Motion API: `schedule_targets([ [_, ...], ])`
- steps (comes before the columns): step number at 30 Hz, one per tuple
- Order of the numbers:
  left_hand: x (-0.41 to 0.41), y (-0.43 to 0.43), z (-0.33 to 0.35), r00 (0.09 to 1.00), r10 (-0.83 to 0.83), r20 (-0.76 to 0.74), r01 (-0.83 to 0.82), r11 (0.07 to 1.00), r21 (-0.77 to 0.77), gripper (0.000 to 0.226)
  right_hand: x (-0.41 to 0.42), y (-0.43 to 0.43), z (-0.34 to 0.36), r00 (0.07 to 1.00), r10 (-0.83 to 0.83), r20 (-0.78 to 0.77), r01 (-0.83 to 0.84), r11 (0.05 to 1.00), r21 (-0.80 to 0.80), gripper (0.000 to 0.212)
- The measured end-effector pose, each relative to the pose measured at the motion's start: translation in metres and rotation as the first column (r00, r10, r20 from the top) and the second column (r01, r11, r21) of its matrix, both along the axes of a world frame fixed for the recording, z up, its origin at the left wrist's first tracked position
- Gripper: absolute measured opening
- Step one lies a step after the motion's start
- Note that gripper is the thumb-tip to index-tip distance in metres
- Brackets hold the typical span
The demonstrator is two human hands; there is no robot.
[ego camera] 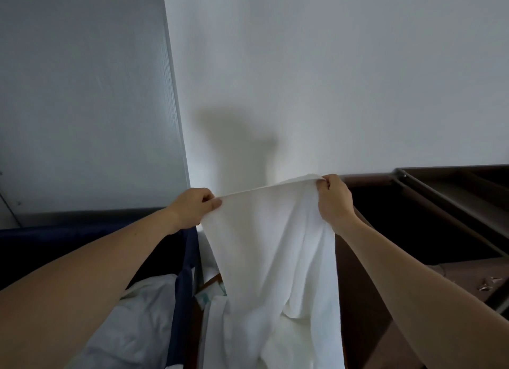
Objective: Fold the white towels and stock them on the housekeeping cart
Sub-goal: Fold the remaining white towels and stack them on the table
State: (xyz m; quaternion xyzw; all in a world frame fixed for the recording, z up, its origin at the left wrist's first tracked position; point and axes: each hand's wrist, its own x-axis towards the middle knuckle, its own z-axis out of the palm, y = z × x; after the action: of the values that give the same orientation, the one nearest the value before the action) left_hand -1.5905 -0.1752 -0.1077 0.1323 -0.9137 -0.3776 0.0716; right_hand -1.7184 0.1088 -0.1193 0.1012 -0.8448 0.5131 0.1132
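1. Towel [275, 244] hangs between my raised hands, its lower part trailing down in front of me, so I can find its edge for folding.
2. My left hand [192, 207] pinches one top corner.
3. My right hand [334, 199] pinches the other, stretching the hem.
4. Brown cart [451, 203] waits just right.

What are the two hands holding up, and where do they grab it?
A white towel. The left hand and right hand each pinch its top edge, one near each end, and the rest hangs down.
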Motion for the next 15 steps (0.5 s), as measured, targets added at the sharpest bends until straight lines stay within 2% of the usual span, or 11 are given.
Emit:
schedule_targets([
  [3,-0.002,0.005,0.009,0.977,0.107,-0.186,-0.089,0.991,0.101,0.032,0.004,0.002,-0.01,0.993,0.114,0.011,-0.115,0.989,0.095,0.03],
  [5,-0.008,0.018,0.019,0.96,0.099,-0.263,-0.066,0.989,0.131,0.026,0.012,-0.003,-0.011,0.972,0.236,0.015,-0.235,0.954,0.187,0.031],
  [8,-0.016,0.049,0.028,0.975,-0.1,-0.2,0.121,0.988,0.098,0.021,0.026,-0.021,-0.001,0.92,0.392,-0.011,-0.376,0.889,0.26,0.021],
  [11,-0.022,0.071,0.027,0.942,-0.322,-0.093,0.321,0.947,-0.033,0.063,0.036,-0.036,0.015,0.858,0.511,-0.057,-0.482,0.838,0.258,0.019],
  [12,-0.026,0.074,0.025,0.932,-0.352,-0.085,0.345,0.935,-0.082,0.063,0.037,-0.038,0.019,0.85,0.523,-0.067,-0.492,0.833,0.253,0.023],
  [14,-0.032,0.076,0.026,0.935,-0.343,-0.087,0.326,0.931,-0.164,0.036,0.039,-0.035,0.027,0.849,0.522,-0.081,-0.495,0.84,0.22,0.026],
  [15,-0.035,0.075,0.028,0.938,-0.334,-0.097,0.311,0.93,-0.195,0.036,0.04,-0.032,0.029,0.85,0.52,-0.078,-0.501,0.846,0.185,0.023],
])
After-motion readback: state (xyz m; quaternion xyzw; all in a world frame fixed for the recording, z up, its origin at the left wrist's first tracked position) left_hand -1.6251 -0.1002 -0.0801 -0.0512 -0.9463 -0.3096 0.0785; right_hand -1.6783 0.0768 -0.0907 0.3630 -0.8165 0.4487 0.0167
